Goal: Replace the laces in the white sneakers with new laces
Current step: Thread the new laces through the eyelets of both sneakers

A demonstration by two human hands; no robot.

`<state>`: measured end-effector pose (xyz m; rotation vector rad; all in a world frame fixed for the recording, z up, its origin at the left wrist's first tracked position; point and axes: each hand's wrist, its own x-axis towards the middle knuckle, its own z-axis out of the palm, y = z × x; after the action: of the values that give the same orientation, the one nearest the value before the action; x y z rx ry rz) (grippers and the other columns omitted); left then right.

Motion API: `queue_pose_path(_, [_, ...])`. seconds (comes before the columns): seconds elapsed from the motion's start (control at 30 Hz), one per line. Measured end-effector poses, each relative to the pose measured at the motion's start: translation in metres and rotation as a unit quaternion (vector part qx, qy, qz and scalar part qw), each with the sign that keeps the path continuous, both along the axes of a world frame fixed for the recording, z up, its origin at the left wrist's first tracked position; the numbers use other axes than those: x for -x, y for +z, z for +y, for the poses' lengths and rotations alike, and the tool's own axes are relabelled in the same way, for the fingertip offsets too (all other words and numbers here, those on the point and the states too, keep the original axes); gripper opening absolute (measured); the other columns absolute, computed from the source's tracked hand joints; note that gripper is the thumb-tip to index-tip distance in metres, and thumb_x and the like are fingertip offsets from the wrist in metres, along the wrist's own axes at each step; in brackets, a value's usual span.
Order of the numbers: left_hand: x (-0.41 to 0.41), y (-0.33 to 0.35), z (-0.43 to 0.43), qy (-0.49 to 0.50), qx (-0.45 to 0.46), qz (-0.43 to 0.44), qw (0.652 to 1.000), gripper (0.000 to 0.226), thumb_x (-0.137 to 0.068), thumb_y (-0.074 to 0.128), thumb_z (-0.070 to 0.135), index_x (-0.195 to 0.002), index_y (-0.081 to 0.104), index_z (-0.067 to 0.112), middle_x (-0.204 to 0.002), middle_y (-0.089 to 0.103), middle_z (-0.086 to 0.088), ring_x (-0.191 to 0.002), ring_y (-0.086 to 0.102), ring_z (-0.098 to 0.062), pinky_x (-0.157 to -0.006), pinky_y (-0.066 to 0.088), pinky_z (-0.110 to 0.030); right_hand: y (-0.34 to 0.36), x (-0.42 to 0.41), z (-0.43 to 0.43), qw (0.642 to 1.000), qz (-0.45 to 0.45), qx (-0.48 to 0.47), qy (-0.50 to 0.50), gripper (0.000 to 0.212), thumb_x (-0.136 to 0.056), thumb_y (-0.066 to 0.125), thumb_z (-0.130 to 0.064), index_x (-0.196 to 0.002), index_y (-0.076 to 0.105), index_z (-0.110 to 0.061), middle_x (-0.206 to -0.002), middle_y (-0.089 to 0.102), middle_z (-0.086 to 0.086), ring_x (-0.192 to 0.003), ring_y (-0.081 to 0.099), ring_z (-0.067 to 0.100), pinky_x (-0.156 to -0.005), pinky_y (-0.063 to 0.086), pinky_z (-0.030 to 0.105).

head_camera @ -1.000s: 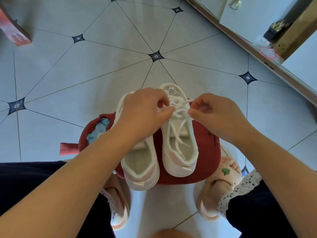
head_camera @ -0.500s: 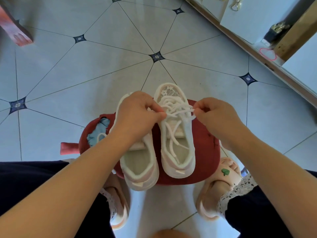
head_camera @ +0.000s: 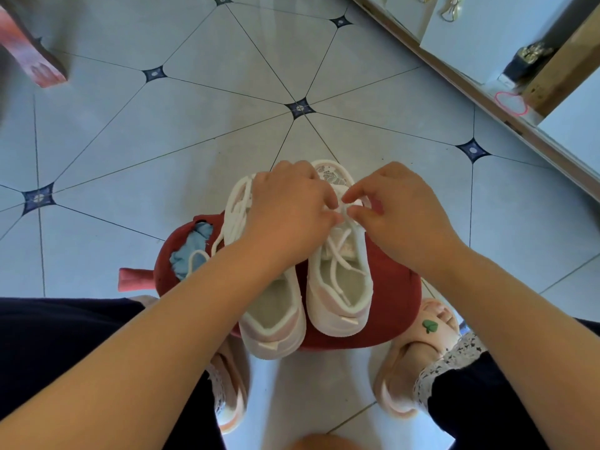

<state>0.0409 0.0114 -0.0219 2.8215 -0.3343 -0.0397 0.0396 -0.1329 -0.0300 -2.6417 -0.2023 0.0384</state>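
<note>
Head view, looking down on a red stool (head_camera: 397,289) that stands on the tiled floor (head_camera: 162,164) between the person's knees, raising the work within easy reach of both arms. At the stool's left edge lies a blue cloth (head_camera: 190,246), and a loose lace loop (head_camera: 196,257) is draped over it, apparently trailing from the left sneaker (head_camera: 274,308). This sneaker sits left of the stool's centre, its heel overhanging the near edge and its toe pointing away. The left hand (head_camera: 290,207) reaches across that toe; its grip is curled, thumb and fingertips closed on the lace (head_camera: 337,254) at the forward eyelets of the right sneaker (head_camera: 337,289), probably to hold tension there. The right sneaker stands just beside its partner, touching or nearly so, at the stool's centre. Its lace crosses loosely down the tongue toward the heel opening, so the lacing appears unfinished and not yet drawn tight. The right hand (head_camera: 404,217) comes in from the stool's right edge; its grip pinches the same lace between forefinger and thumb, close against the left hand's fingertips, a placement suited to feeding the lace through or taking up slack at one eyelet. Which eyelet is being worked cannot be told, since the fingers cover it. A slipper (head_camera: 422,349) on the person's right foot rests on the floor below the stool's near right edge.
</note>
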Motion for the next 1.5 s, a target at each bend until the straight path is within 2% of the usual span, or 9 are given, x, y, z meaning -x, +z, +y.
queue_pose_path(0.13, [-0.003, -0.003, -0.004, -0.019, -0.065, -0.007, 0.998, 0.026, -0.093, 0.045, 0.038, -0.106, 0.067, 0.032, -0.105, 0.059, 0.001, -0.105, 0.048, -0.023, -0.078, 0.025, -0.032, -0.005, 0.002, 0.006, 0.995, -0.044, 0.082, 0.027, 0.023, -0.09, 0.057, -0.028, -0.111, 0.065, -0.026, -0.097, 0.043, -0.005, -0.102, 0.046, 0.02, -0.087, 0.031, 0.031])
queue_pose_path(0.27, [-0.002, -0.002, -0.001, 0.036, 0.082, 0.066, 0.994, 0.019, -0.09, 0.055, 0.031, -0.088, 0.07, 0.019, -0.092, 0.065, 0.0, -0.09, 0.057, -0.02, -0.08, 0.042, -0.034, -0.007, 0.003, 0.002, 0.99, -0.055, 0.125, 0.04, 0.02, -0.092, 0.053, -0.024, -0.109, 0.063, -0.024, -0.098, 0.054, 0.0, -0.098, 0.05, 0.023, -0.079, 0.026, 0.03])
queue_pose_path(0.37, [0.001, -0.004, 0.007, 0.086, 0.163, 0.095, 0.978, 0.019, -0.089, 0.057, 0.026, -0.079, 0.066, 0.013, -0.076, 0.059, 0.006, -0.074, 0.053, -0.014, -0.069, 0.04, -0.029, -0.004, 0.005, -0.005, 0.996, -0.071, 0.043, -0.016, 0.013, -0.088, 0.057, -0.016, -0.09, 0.068, -0.02, -0.083, 0.048, -0.006, -0.083, 0.049, 0.017, -0.074, 0.031, 0.029])
queue_pose_path(0.5, [0.002, -0.006, 0.024, 0.164, 0.251, 0.099, 0.949, 0.018, -0.089, 0.059, 0.021, -0.078, 0.068, 0.01, -0.069, 0.056, 0.003, -0.064, 0.047, -0.011, -0.063, 0.037, -0.025, -0.006, 0.007, -0.025, 0.995, -0.012, 0.013, -0.102, 0.015, -0.092, 0.048, -0.015, -0.091, 0.062, -0.019, -0.088, 0.047, -0.004, -0.078, 0.043, 0.012, -0.067, 0.03, 0.023])
queue_pose_path(0.67, [0.003, -0.009, 0.023, 0.125, 0.175, 0.062, 0.975, 0.013, -0.09, 0.054, 0.027, -0.085, 0.064, 0.02, -0.079, 0.056, 0.011, -0.067, 0.046, -0.003, -0.067, 0.031, -0.024, -0.006, 0.008, -0.022, 0.996, 0.006, -0.024, -0.084, 0.014, -0.089, 0.053, -0.016, -0.092, 0.063, -0.024, -0.083, 0.047, -0.008, -0.078, 0.045, 0.009, -0.061, 0.028, 0.01])
queue_pose_path(0.9, [-0.002, -0.001, 0.002, 0.008, -0.012, -0.001, 1.0, 0.026, -0.086, 0.054, 0.048, -0.102, 0.067, 0.032, -0.108, 0.058, 0.006, -0.109, 0.046, -0.018, -0.085, 0.027, -0.033, -0.008, 0.004, 0.003, 0.998, -0.049, 0.041, -0.002, 0.019, -0.087, 0.059, -0.026, -0.102, 0.07, -0.025, -0.103, 0.058, 0.001, -0.103, 0.049, 0.023, -0.087, 0.038, 0.035])
queue_pose_path(1.07, [-0.003, -0.005, 0.01, 0.053, 0.087, 0.028, 0.994, 0.017, -0.089, 0.056, 0.03, -0.084, 0.07, 0.023, -0.08, 0.056, 0.011, -0.086, 0.051, -0.015, -0.079, 0.032, -0.03, -0.008, 0.005, -0.005, 0.988, -0.074, 0.134, 0.01, 0.014, -0.091, 0.054, -0.02, -0.095, 0.067, -0.02, -0.094, 0.058, -0.001, -0.09, 0.044, 0.019, -0.077, 0.023, 0.027])
queue_pose_path(1.2, [-0.002, -0.008, 0.028, 0.119, 0.136, 0.09, 0.979, 0.02, -0.091, 0.054, 0.022, -0.074, 0.064, 0.021, -0.065, 0.049, 0.015, -0.077, 0.051, -0.015, -0.081, 0.043, -0.034, 0.002, 0.007, -0.029, 0.988, -0.027, 0.141, -0.058, 0.016, -0.093, 0.049, -0.019, -0.097, 0.064, -0.018, -0.097, 0.054, 0.001, -0.094, 0.048, 0.022, -0.081, 0.035, 0.034])
queue_pose_path(1.5, [-0.004, -0.001, 0.012, 0.028, 0.051, 0.019, 0.998, 0.022, -0.083, 0.058, 0.048, -0.089, 0.068, 0.03, -0.095, 0.061, 0.007, -0.101, 0.05, -0.017, -0.086, 0.028, -0.034, 0.001, 0.0, 0.0, 0.999, -0.018, 0.03, 0.002, 0.02, -0.09, 0.054, -0.026, -0.106, 0.066, -0.025, -0.098, 0.056, -0.004, -0.102, 0.051, 0.019, -0.09, 0.039, 0.035])
